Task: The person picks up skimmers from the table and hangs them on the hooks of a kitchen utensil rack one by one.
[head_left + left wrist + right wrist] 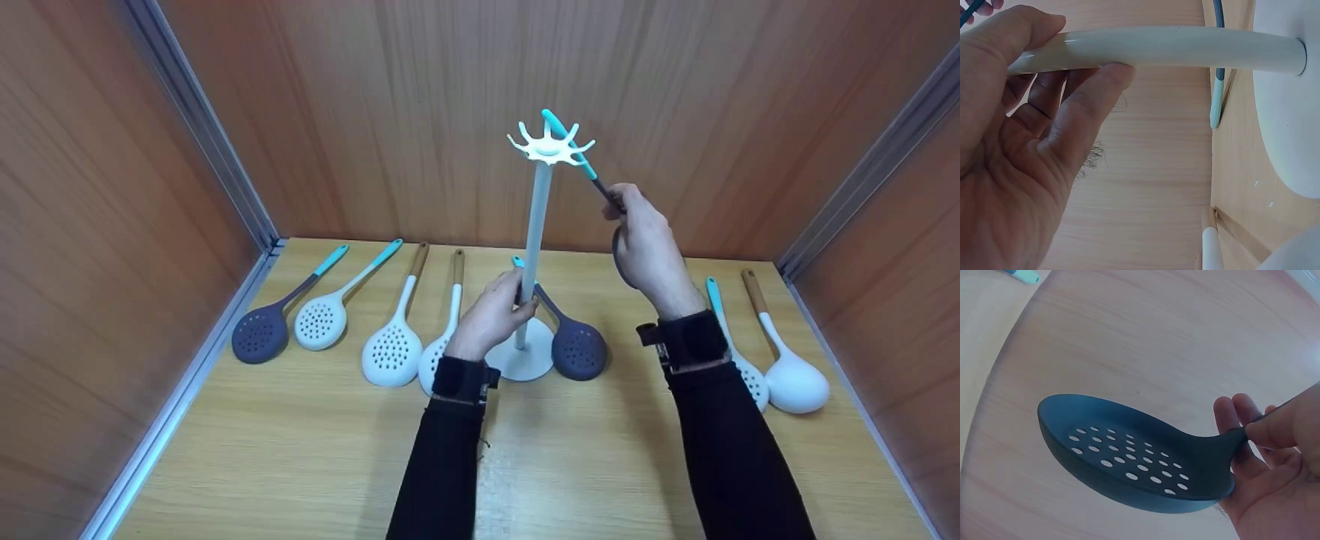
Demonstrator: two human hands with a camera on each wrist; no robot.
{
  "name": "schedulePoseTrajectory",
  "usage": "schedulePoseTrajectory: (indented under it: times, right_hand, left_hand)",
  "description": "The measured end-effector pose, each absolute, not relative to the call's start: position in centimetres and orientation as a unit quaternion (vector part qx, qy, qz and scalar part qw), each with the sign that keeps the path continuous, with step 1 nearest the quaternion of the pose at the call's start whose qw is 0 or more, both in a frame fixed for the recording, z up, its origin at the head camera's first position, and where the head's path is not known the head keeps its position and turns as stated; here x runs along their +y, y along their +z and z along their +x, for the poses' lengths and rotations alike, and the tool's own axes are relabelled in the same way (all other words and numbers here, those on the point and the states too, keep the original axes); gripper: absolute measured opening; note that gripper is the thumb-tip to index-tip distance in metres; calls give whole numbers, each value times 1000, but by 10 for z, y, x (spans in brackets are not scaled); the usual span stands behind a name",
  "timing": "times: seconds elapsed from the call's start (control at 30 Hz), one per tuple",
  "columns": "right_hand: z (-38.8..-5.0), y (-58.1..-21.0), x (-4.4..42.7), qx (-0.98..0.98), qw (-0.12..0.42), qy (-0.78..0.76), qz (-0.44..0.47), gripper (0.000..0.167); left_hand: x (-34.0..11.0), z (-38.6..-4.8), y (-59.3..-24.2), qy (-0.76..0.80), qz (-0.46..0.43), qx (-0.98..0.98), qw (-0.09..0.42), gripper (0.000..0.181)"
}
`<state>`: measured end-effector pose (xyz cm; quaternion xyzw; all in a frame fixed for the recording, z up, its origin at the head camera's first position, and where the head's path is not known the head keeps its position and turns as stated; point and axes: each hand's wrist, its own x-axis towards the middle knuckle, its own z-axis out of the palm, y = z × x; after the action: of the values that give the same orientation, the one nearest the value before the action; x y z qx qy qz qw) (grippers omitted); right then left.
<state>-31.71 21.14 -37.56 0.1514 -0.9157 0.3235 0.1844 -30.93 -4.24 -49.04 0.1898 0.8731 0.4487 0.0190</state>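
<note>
A white utensil stand (535, 232) with a round base and a crown of curved hooks (550, 150) stands on the table. Around its pole, my left hand (489, 316) curls its fingers and thumb. My right hand (646, 244) pinches the neck of a dark skimmer (1193, 458), whose perforated bowl shows whole in the right wrist view. The skimmer's turquoise handle (583, 161) slants up to the left, its tip at the hooks; whether it touches one I cannot tell. Just right of the base lies another dark skimmer (579, 349), its handle passing behind the pole.
On the left lie a dark skimmer (260, 334), a white skimmer (321, 322) with turquoise handle, and two wooden-handled white skimmers (392, 354), one partly behind my left hand. At right are a white perforated spoon (752, 381) and a white ladle (798, 384). Wooden panels (420, 112) enclose the table.
</note>
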Motion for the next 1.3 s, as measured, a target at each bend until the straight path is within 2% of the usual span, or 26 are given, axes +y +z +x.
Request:
schedulePoseTrajectory:
  times: [0.47,0.77,1.3]
  right_hand:
    - [-321,-377,214,-925,194,300,127,39]
    - [-324,-385,214,-920,223,288,147,42]
    - [-326,-401,207,-933,189,282,122,40]
  left_hand:
    - [-42,-309,-490,449,188,873,19,18]
    - [-42,-310,-491,445,204,872,11,17]
    - [-40,-309,-492,453,186,871,28,18]
